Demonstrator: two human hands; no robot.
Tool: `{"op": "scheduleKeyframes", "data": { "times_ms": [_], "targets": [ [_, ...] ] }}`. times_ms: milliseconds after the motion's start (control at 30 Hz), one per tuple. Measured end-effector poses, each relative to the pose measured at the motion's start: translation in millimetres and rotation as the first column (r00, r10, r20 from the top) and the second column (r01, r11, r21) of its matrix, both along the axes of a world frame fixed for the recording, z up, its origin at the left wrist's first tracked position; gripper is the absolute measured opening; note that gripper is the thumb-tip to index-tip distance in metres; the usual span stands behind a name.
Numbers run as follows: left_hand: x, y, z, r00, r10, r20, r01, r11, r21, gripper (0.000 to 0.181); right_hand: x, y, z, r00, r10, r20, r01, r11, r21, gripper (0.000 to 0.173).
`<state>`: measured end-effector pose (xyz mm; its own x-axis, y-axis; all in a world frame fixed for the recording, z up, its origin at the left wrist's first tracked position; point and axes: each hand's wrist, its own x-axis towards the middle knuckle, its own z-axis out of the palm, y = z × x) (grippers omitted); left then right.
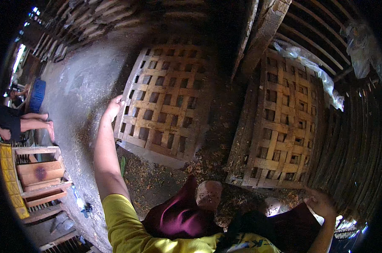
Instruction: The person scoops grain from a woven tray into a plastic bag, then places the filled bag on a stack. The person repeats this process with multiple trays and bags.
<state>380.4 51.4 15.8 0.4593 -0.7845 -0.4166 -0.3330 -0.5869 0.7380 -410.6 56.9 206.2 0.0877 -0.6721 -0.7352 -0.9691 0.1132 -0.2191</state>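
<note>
A woven wooden lattice crate point(156, 114) stands before me on the left. My left hand point(115, 106) rests at its left edge, the fingers curled at the rim; how firmly they hold it I cannot tell. A second lattice crate point(279, 126) is on the right, beside a wall of slats. Near that crate's lower right corner is my right hand point(320, 202), blurred, with no object seen in it. Between the two crates the ground is dark and strewn with debris.
A wooden post point(263, 34) rises between the crates. Plastic sheeting point(314, 68) hangs over the right one. At far left, another person's bare legs point(37, 121) show near a blue basket point(37, 95), a wooden frame point(40, 186) and a yellow crate point(12, 180). Concrete floor point(80, 79) lies between.
</note>
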Motion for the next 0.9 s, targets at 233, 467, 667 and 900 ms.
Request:
{"op": "scheduleKeyframes", "data": {
  "times_ms": [233,467,667,900],
  "targets": [
    [11,14,-37,0.979,0.061,0.197,-0.04,0.993,-0.108,0.041,13,-21,-4,0.952,0.291,0.1,-0.286,0.956,-0.058,0.046],
    [-18,4,-57,0.759,-0.006,0.652,0.104,0.988,-0.112,0.038,4,-29,-12,0.986,0.137,0.099,-0.146,0.984,0.097,0.041],
    [49,43,-83,0.832,0.175,0.526,0.025,0.936,-0.352,0.043,-34,-48,-46,0.968,0.225,0.116,-0.237,0.966,0.107,0.043],
    [-211,1,9,0.645,0.116,0.755,0.396,0.794,-0.461,0.037,-47,-132,-68,0.972,0.177,0.151,-0.178,0.984,-0.005,0.045]
  ]
}}
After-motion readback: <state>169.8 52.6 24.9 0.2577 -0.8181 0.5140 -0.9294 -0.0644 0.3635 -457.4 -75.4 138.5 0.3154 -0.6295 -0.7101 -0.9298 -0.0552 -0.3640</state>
